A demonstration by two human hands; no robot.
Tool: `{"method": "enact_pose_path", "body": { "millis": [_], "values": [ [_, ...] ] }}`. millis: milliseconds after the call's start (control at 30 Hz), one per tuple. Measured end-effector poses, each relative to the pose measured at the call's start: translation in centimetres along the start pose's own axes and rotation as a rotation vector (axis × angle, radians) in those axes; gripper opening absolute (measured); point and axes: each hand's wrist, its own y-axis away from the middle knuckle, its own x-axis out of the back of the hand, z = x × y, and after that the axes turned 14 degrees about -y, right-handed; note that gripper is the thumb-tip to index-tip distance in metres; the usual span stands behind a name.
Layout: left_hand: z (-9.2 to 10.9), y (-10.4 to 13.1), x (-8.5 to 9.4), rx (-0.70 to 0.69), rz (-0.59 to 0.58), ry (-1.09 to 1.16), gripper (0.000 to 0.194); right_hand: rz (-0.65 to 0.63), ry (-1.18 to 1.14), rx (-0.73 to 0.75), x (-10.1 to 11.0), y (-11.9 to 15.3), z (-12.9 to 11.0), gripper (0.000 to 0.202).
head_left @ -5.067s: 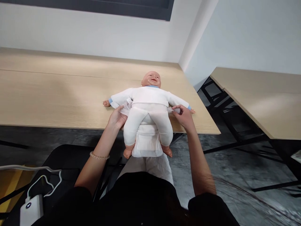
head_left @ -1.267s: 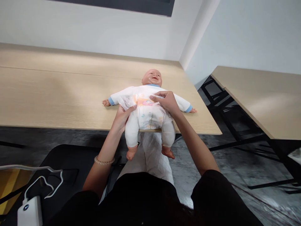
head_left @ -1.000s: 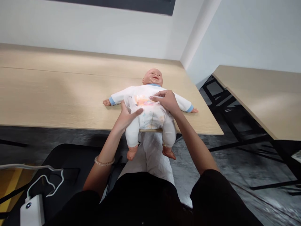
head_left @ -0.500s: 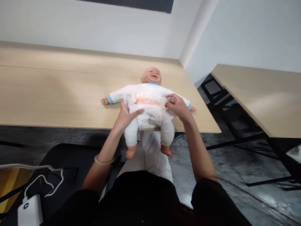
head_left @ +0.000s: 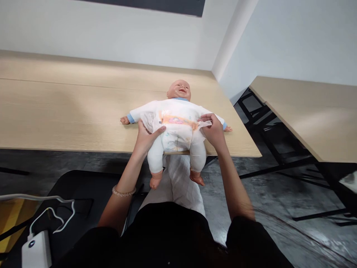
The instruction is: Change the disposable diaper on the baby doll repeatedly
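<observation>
A baby doll (head_left: pixel 179 90) in a white top with blue trim lies on its back at the table's front edge, legs hanging over. Around its hips is a white diaper (head_left: pixel 177 138) with an orange and pink front band. My left hand (head_left: pixel 147 138) rests at the diaper's left side, thumb spread over its front and fingers under the thin white side flap. On the other side, my right hand (head_left: pixel 213 130) pinches the diaper's right side flap, pulled out from the doll's hip.
The wooden table (head_left: pixel 69 111) reaches far left. A second table (head_left: pixel 312 111) stands to the right. A black chair (head_left: pixel 92 182) at the lower left bears a white power bank (head_left: pixel 37 251) with a cable (head_left: pixel 63 219).
My right hand has drawn the right side flap outward from the diaper's band. My left hand has shifted slightly left, baring more of the diaper's front.
</observation>
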Motion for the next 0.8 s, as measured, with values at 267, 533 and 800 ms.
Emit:
{"method": "enact_pose_path", "body": {
  "millis": [267,533,800],
  "values": [
    [0.9,1.4,3.0,0.004,0.788,-0.078,0.054,0.065,0.248,-0.129,4.5,2.9,3.6,0.04],
    [6.9,4.7,-3.0,-0.841,-0.213,-0.907,0.031,-0.103,0.412,0.055,2.8,2.0,4.9,0.031],
    [7.2,2.1,-5.6,-0.796,-0.493,-1.181,0.044,-0.045,0.255,0.075,1.5,1.4,4.6,0.024]
  ]
}}
